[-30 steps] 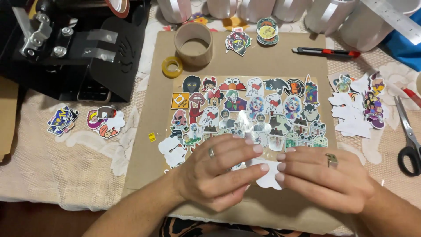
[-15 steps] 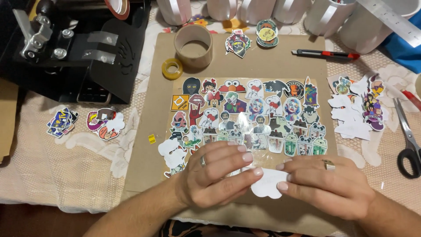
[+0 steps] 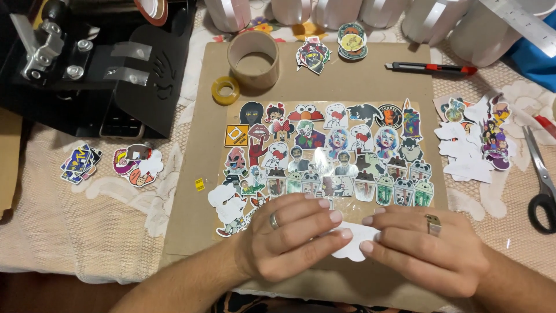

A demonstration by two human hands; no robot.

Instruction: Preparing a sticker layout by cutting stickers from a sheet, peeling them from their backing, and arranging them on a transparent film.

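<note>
Head view. The left hand [image 3: 289,237] and right hand [image 3: 425,255] together pinch a small white cut-out paper shape [image 3: 354,240], seemingly a sticker turned blank side up, fingers [image 3: 324,219] closed on its edges from both sides, perhaps to work at its backing. It sits low over the brown cardboard mat [image 3: 202,133], just below the clear sheet of colourful cartoon stickers [image 3: 330,150]. On the table, a black-handled pair of scissors [image 3: 541,179] and a loose pile of cut stickers [image 3: 472,142] lie to the right.
</note>
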